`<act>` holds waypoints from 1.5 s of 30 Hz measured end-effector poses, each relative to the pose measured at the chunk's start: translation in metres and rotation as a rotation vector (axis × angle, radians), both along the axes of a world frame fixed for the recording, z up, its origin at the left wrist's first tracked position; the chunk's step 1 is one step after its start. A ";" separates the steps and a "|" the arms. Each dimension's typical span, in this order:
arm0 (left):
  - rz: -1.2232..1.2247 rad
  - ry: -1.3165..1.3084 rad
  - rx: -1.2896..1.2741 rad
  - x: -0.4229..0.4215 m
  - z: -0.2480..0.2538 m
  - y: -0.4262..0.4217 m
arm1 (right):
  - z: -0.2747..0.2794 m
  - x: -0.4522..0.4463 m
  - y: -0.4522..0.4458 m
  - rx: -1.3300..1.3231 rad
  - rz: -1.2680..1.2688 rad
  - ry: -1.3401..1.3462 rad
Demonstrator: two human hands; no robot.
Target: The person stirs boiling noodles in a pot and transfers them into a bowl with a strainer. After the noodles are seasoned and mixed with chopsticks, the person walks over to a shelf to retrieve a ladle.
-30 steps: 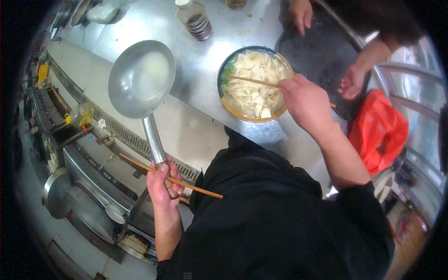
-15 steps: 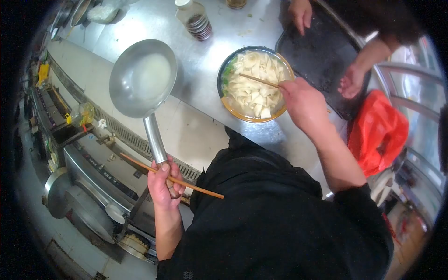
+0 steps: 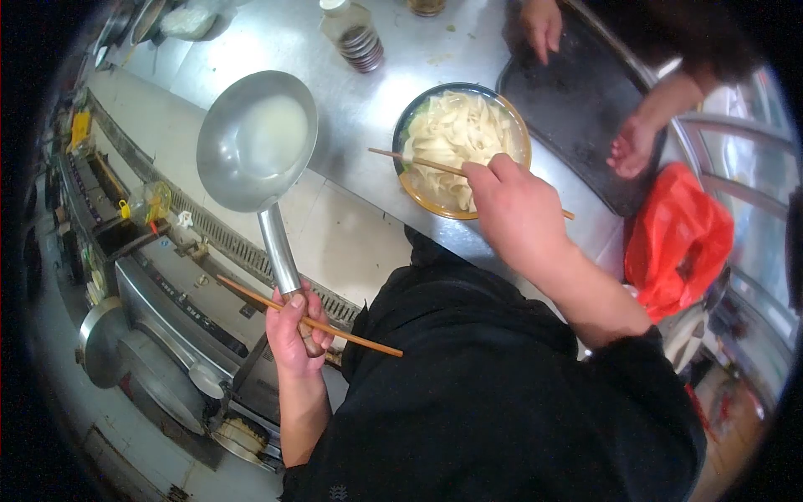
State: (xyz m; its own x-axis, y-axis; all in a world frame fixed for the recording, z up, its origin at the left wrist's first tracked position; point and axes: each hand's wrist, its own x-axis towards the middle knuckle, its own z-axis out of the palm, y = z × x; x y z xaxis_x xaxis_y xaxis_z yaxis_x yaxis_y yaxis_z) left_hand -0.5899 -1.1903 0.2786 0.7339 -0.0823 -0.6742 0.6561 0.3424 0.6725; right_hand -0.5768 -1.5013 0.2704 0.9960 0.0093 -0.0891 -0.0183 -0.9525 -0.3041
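My left hand (image 3: 293, 330) is closed round the wooden handle of a steel wok (image 3: 224, 155), which has some cloudy liquid in its bottom. The same hand also pins a wooden chopstick (image 3: 361, 339) across that handle. Over the front edge of a bowl (image 3: 525, 138) my right hand (image 3: 520, 209) grips another chopstick (image 3: 418, 161), which lies slantwise above the noodles (image 3: 460, 125). Wide pale noodles in broth fill the bowl, with some greens at its left side. The underside of my right hand is hidden.
A black tray (image 3: 577, 125) lies right of the bowl, with another person's hands (image 3: 633, 146) over it. A red plastic bag (image 3: 679, 238) is at the right. One bottle (image 3: 355, 38) stands on the steel table (image 3: 360, 125). Stoves and pans (image 3: 104, 343) line the left.
My right hand has moved left and toward me, and its chopstick now reaches past the bowl's left rim. The noodles have shifted. My left hand and the wok have hardly moved.
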 end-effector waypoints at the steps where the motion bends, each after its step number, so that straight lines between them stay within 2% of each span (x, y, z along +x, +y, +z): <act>1: 0.000 0.005 0.004 0.000 0.000 0.000 | -0.001 -0.003 -0.003 -0.029 0.015 0.010; 9: 0.021 0.020 0.024 -0.001 -0.001 0.002 | 0.025 -0.016 -0.040 -0.177 0.041 0.122; 14: 0.021 0.026 -0.006 -0.001 0.002 0.001 | 0.023 -0.008 -0.061 -0.257 -0.079 -0.009; 21: 0.027 0.035 0.005 0.001 0.003 0.001 | 0.003 0.009 -0.072 -0.267 -0.005 -0.031; 33: 0.031 0.024 -0.014 0.004 0.003 0.000 | 0.012 0.010 -0.069 -0.244 0.041 0.046; 45: 0.010 0.017 -0.005 0.006 0.004 0.002 | 0.001 0.001 -0.065 -0.195 -0.048 0.051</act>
State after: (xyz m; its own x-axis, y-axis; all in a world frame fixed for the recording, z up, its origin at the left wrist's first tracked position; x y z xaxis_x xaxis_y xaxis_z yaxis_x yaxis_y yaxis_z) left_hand -0.5835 -1.1885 0.2822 0.7234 -0.0780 -0.6860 0.6636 0.3525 0.6598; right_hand -0.5757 -1.5662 0.2711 0.9891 -0.0603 -0.1346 -0.0756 -0.9909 -0.1115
